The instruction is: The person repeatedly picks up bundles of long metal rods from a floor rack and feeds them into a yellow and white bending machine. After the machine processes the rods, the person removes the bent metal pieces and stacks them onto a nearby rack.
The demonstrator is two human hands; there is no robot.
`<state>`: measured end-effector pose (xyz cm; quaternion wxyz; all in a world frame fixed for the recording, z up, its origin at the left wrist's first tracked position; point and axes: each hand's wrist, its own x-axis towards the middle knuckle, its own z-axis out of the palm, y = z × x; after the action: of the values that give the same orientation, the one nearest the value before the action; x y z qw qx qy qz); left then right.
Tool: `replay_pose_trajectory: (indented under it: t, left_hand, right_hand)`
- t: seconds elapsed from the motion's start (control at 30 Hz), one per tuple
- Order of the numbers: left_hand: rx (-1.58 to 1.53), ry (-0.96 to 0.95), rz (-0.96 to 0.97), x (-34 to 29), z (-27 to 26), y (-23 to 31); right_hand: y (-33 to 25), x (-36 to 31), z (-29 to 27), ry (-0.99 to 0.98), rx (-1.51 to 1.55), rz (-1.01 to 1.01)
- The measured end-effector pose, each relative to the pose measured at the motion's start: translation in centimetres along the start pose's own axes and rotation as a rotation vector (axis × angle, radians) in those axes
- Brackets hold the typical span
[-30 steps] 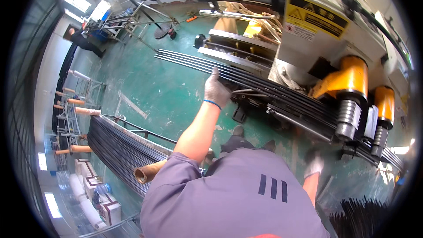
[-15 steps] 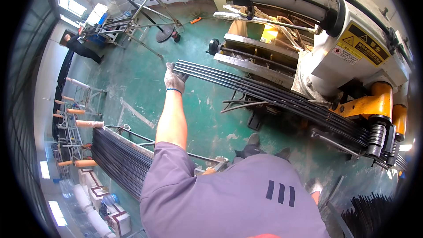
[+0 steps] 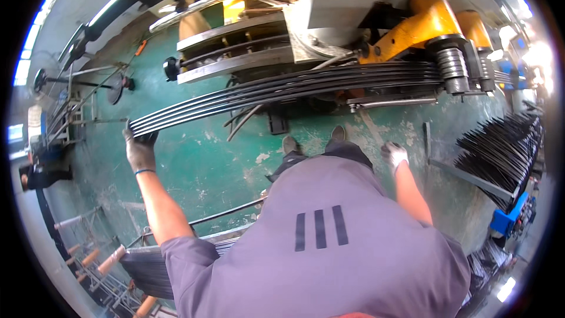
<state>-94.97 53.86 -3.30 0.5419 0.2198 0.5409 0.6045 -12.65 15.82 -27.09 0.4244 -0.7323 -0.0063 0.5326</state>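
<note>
A bundle of several long black rods (image 3: 282, 87) stretches across in front of the machine, its right part at the ribbed metal rollers (image 3: 452, 66) beside a yellow arm (image 3: 406, 34). My gloved left hand (image 3: 140, 150) is closed around the left ends of the rods and holds them up above the floor. Away from the rods, my gloved right hand (image 3: 394, 155) hangs to the right of my body. Its fingers are curled in, and nothing shows in them.
A metal clamp frame with a black knob (image 3: 171, 69) juts out beyond the rods. At right, many black rods fill a metal rack (image 3: 471, 178). More rods (image 3: 147, 272) lie at lower left. A stand (image 3: 106, 85) is at far left, with a person (image 3: 47, 178) beyond it.
My view has swung to the right, bringing my right hand and the rod rack further into sight. My left hand still holds the rod ends.
</note>
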Motion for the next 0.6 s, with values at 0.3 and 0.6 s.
replay_pose_trajectory:
  t: [0.3, 0.6]
  left_hand:
    - [-0.333, 0.270, 0.002, -2.2, 0.8, -8.6]
    - [-0.384, 0.497, -0.553, -17.4, 16.4, -31.4]
  right_hand:
    - [-3.5, 1.3, 1.6, 0.079, -0.164, 0.133]
    - [-7.1, 9.6, -7.8, -0.010, -0.797, 0.019]
